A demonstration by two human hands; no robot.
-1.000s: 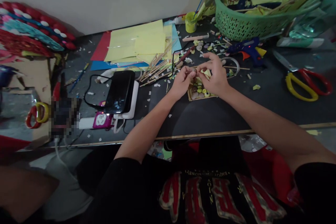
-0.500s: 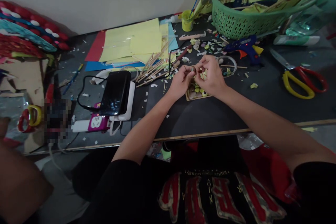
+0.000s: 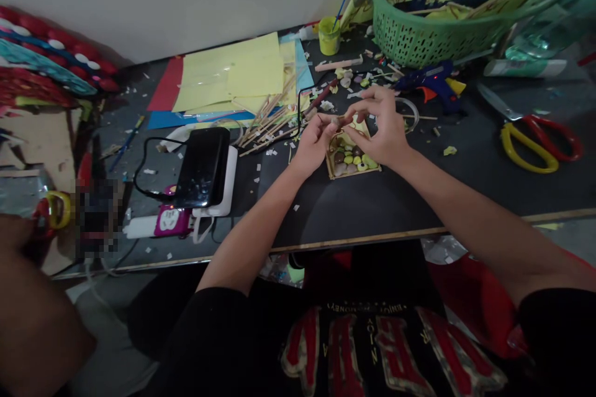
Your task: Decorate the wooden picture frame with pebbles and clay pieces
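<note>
My left hand is closed in a pinch over the far left side of a small stick-framed tray. Its fingertips hold a small rounded, pebble-like piece, too small to make out well. From the right, my right hand reaches thumb and forefinger to the same piece, its other fingers curled above. Inside the tray lie several pebbles, some yellow, some brown or greyish. My hands hide the tray's far part.
Thin sticks, paper sheets and scraps lie behind. A blue glue gun, scissors and a green basket are at right. A phone lies left. A co-worker's hand is by other scissors.
My right hand has lifted and shifted slightly right, uncovering more of the tray's pebbles. The co-worker's hand at far left has come up to the scissors there.
</note>
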